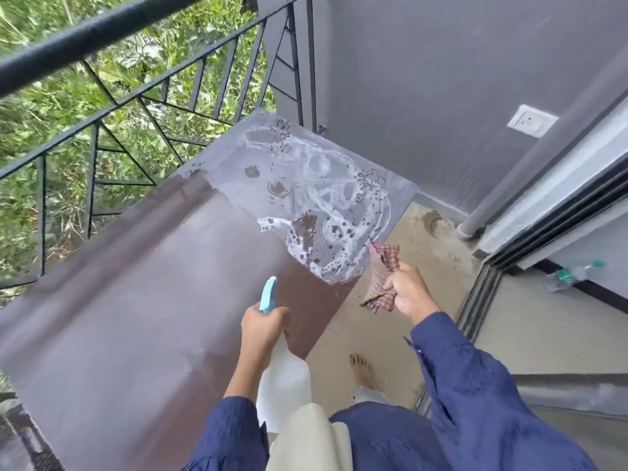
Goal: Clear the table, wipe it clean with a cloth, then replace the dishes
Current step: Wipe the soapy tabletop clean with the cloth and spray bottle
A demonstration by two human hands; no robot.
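On the left, beside the railing (102, 107), the near stretch of the brown surface (136, 283) looks dry. Your left hand (263, 329) is wrapped round the neck of the spray bottle (283, 379), its nozzle aimed at the far end, where soapy foam (326, 205) is smeared. Your right hand (409, 290) clutches the checked cloth (382, 277) just off the surface's right edge, near the foam. The cloth looks soft, limp and probably damp. Bunch it into a pad under your palm so it sweeps the slippery suds.
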